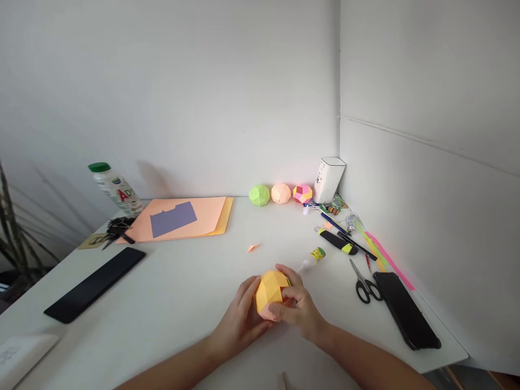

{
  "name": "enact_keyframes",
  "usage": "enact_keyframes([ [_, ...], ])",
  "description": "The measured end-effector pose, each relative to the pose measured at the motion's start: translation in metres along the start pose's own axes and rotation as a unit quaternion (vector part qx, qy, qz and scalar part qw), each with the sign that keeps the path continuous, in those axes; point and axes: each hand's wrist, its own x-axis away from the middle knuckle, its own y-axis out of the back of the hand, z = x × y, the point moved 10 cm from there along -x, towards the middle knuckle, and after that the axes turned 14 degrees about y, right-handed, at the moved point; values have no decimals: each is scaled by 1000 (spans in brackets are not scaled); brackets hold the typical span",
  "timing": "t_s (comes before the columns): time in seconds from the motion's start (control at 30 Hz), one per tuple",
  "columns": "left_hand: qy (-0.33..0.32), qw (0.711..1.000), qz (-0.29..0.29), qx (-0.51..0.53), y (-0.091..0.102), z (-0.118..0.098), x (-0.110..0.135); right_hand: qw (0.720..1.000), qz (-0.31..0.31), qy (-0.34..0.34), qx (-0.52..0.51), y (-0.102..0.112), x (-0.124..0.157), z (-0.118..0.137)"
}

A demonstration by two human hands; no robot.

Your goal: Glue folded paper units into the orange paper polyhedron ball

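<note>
Both my hands hold a faceted yellow-orange paper ball [270,292] just above the white table [179,292]. My left hand [239,322] cups the ball from the left and below, fingers curled round it. My right hand [298,306] grips it from the right, thumb and fingers pressed on its lower front. A small glue bottle [312,260] with a green-yellow cap lies just behind my right hand. A tiny folded orange paper piece [252,247] lies further back.
Three paper balls, green [259,195], peach [280,193] and pink-yellow [303,193], stand by the wall beside a white box [329,179]. Right: scissors [365,284], phone [406,309], pens, paper strips. Left: orange sheets [203,216], bottle [116,189], black ruler [95,284], keys.
</note>
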Motion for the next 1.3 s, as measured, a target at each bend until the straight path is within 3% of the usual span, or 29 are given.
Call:
enact_keyframes([
  [0.23, 10, 1000, 3, 0, -2, 6, 2, 1000, 15, 0, -6, -4, 0, 1],
  [0.4, 73, 992, 57, 87, -8, 17, 0, 997, 51, 55, 35, -7, 0, 8],
  [0.77, 90, 985, 56, 139, -8, 20, -1, 971, 67, 172, 152, -8, 0, 28],
  [1.1, 82, 949, 107, 285, -15, 20, 2, 968, 19, 242, 69, 15, -1, 54],
  [1.3, 81, 939, 137, 306, -14, 13, 4, 951, 62, 279, 116, 13, -1, 63],
])
